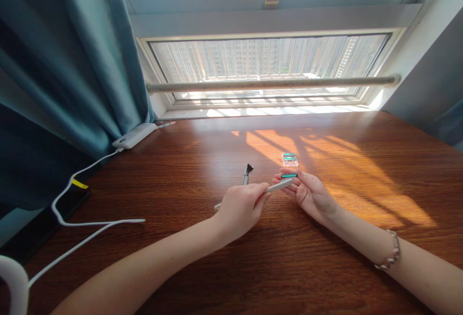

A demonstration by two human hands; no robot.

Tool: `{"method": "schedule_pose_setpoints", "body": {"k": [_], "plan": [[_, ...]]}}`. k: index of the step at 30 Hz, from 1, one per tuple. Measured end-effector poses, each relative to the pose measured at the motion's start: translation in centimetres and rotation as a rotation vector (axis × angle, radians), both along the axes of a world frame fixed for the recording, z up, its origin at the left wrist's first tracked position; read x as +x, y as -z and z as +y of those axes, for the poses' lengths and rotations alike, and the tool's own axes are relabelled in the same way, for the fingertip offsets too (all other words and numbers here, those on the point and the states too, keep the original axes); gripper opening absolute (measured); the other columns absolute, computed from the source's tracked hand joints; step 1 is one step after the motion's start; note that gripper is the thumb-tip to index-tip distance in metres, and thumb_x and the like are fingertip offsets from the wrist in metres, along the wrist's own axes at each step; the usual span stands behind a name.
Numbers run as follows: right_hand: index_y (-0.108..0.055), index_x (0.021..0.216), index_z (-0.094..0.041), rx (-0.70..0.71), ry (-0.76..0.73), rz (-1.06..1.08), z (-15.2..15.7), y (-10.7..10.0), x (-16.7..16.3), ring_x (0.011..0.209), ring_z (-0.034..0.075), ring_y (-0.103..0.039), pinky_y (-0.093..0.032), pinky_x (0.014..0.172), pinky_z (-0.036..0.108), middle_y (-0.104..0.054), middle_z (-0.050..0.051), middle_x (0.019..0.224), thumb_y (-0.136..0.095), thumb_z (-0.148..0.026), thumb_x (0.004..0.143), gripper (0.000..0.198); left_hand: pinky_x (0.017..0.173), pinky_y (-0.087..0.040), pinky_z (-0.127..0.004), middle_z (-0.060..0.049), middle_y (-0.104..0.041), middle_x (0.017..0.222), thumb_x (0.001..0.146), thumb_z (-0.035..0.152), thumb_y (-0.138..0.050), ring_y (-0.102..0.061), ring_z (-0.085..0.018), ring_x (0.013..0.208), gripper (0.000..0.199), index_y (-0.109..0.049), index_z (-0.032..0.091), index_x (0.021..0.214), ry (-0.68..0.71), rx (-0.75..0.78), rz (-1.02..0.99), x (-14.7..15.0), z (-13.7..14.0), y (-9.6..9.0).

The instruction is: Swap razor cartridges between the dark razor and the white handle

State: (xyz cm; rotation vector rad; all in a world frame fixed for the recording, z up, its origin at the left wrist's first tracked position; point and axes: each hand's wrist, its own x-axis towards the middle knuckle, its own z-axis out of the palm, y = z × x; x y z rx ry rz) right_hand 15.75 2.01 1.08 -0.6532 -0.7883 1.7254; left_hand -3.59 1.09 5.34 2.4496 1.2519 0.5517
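Observation:
My left hand [243,207] is closed around a slim white stick-like tool [280,185]. Its broader pale end points right and its other end shows at the left of my fist; I cannot make out its exact kind. Just beyond that pale end, my right hand [307,192], palm up, holds a razor cartridge [289,175], black with a green strip, between thumb and fingers. Whether the tool touches the cartridge is unclear. A razor handle [246,175] with a black head end lies on the table behind my left hand, its lower part hidden.
Past my right fingers lies a clear plastic case [290,159] with green-striped cartridges. A white power strip [135,135] and white cable [104,222] are at the left, by a blue curtain [104,54]. The brown wooden table [202,160] meets the window at the back.

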Motion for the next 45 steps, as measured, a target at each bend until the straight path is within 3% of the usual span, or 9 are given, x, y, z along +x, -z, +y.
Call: {"method": "schedule_pose_setpoints", "body": {"k": [7, 15, 25, 33, 40, 45], "plan": [[-0.064, 0.093, -0.016, -0.019, 0.099, -0.070, 0.9, 0.0, 0.7, 0.084, 0.017, -0.065, -0.045, 0.088, 0.034, -0.068, 0.007, 0.091, -0.059, -0.033, 0.078, 0.023, 0.054, -0.032, -0.022, 0.000, -0.055, 0.060, 0.089, 0.033, -0.031, -0.048, -0.011, 0.053, 0.031, -0.055, 0.019, 0.078, -0.089, -0.093, -0.042, -0.1, 0.5, 0.2], [-0.067, 0.086, -0.020, 0.025, 0.209, -0.267, 0.7, 0.4, 0.4, 0.077, 0.016, -0.065, -0.050, 0.072, 0.027, -0.070, 0.003, 0.082, -0.075, -0.019, 0.059, 0.028, 0.057, -0.035, -0.022, 0.003, -0.047, 0.052, 0.089, 0.038, -0.027, -0.044, -0.010, 0.051, 0.038, -0.057, 0.014, 0.091, 0.018, -0.412, -0.405, 0.1, 0.9, 0.2], [-0.066, 0.095, -0.024, 0.141, 0.176, -0.402, 0.7, 0.8, 0.5, 0.085, 0.018, -0.063, -0.045, 0.086, 0.035, -0.070, 0.003, 0.088, -0.075, -0.019, 0.059, 0.038, 0.049, -0.031, -0.020, 0.004, -0.043, 0.050, 0.088, 0.038, -0.032, -0.037, -0.008, 0.047, 0.036, -0.058, 0.013, 0.091, -0.011, -0.575, -0.585, 0.2, 1.0, -0.1], [-0.054, 0.112, -0.025, 0.288, 0.226, -0.438, 0.4, 0.4, 0.3, 0.092, 0.017, -0.060, -0.048, 0.084, 0.034, -0.062, 0.004, 0.107, -0.072, -0.017, 0.062, 0.054, 0.049, -0.031, -0.020, 0.003, -0.046, 0.050, 0.086, 0.036, -0.036, -0.040, -0.008, 0.047, 0.034, -0.060, 0.012, 0.086, 0.028, -0.695, -0.533, 0.3, 1.0, 0.2], [-0.042, 0.116, -0.026, 0.293, 0.257, -0.427, 0.1, 0.1, 0.2, 0.094, 0.018, -0.060, -0.045, 0.088, 0.038, -0.064, 0.005, 0.100, -0.073, -0.017, 0.062, 0.063, 0.049, -0.033, -0.021, 0.004, -0.046, 0.046, 0.086, 0.039, -0.033, -0.042, -0.009, 0.044, 0.037, -0.059, 0.013, 0.083, -0.080, -0.648, -0.455, 0.2, 1.7, 0.8], [-0.042, 0.115, -0.025, 0.267, 0.260, -0.433, 0.0, -0.2, 0.1, 0.091, 0.019, -0.061, -0.045, 0.088, 0.040, -0.066, 0.005, 0.095, -0.074, -0.019, 0.060, 0.063, 0.052, -0.035, -0.021, 0.003, -0.048, 0.050, 0.087, 0.039, -0.030, -0.044, -0.009, 0.047, 0.037, -0.058, 0.014, 0.083, -0.015, -0.613, -0.455, 0.1, 1.5, 0.9]]}}
